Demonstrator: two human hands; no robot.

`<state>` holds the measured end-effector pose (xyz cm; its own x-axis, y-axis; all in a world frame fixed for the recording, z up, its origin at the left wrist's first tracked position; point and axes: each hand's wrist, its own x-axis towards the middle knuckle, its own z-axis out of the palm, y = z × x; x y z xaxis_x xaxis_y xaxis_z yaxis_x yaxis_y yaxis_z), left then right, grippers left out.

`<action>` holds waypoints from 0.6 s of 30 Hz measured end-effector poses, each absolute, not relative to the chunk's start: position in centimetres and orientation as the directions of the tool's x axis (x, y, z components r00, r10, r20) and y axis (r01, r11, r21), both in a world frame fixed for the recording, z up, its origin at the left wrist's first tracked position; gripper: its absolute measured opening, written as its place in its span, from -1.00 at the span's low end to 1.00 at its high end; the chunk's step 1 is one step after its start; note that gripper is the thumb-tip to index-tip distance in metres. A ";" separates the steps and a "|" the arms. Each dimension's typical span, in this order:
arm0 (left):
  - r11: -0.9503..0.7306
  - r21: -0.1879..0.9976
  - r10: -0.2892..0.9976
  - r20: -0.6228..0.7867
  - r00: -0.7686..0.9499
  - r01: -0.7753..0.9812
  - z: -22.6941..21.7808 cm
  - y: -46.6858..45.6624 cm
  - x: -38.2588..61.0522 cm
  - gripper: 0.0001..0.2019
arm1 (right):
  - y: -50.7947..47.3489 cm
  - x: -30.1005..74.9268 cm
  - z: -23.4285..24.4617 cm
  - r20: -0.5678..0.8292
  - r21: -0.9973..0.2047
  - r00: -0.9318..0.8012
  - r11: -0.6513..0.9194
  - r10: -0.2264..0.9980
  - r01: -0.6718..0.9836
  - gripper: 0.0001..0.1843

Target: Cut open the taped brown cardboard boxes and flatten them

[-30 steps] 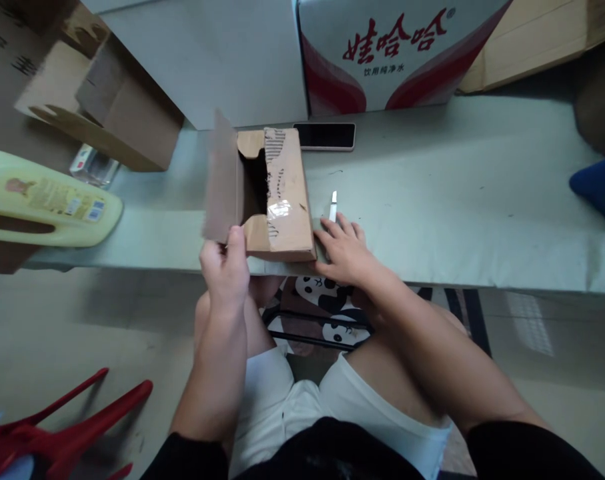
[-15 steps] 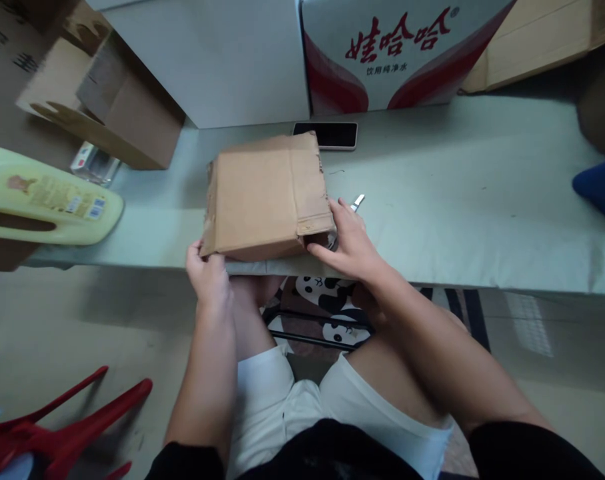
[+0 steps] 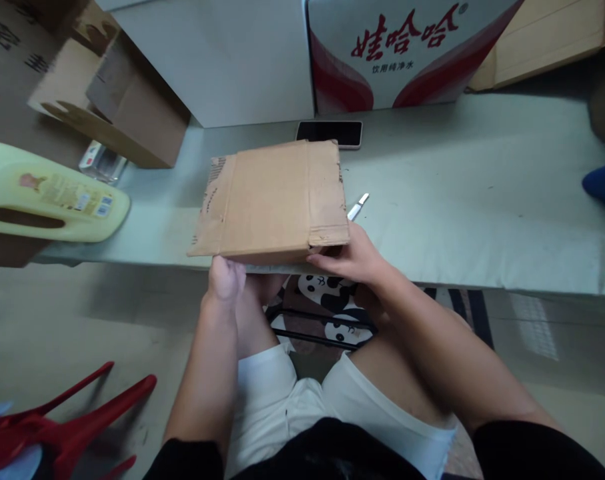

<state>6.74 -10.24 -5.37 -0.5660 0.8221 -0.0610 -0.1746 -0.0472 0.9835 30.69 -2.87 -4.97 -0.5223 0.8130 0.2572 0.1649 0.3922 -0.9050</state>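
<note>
A brown cardboard box point(image 3: 272, 200) rests near the front edge of the table, its side flaps spread outward. My left hand point(image 3: 226, 277) is at the box's front left, under the left flap; its fingers are hidden behind the cardboard. At the front right corner, my right hand point(image 3: 356, 257) grips the box, thumb along the lower front edge and the other fingers covered by the right flap. Just beyond that hand lies a utility knife point(image 3: 358, 207) with its lower part hidden.
Behind the box are a phone point(image 3: 329, 133), a white carton point(image 3: 222, 67) and a red-and-white water carton point(image 3: 407, 60). A yellow jug point(image 3: 52, 193), a small clear package point(image 3: 102, 162) and an open cardboard box point(image 3: 137, 107) stand left. A red stool point(image 3: 77, 420) is on the floor.
Both side flaps have swung outward and now lie flatter. My left hand has moved right from the box's corner to beneath its flap. My right fingers have gone under the right flap.
</note>
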 end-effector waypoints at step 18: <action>0.191 0.955 0.861 -0.275 -0.427 -0.228 -2.7 -13.1 5.7 -0.34 | -2.4 31.1 -3.8 -0.010 -0.992 -0.180 -0.032 0.984 -0.120 -0.42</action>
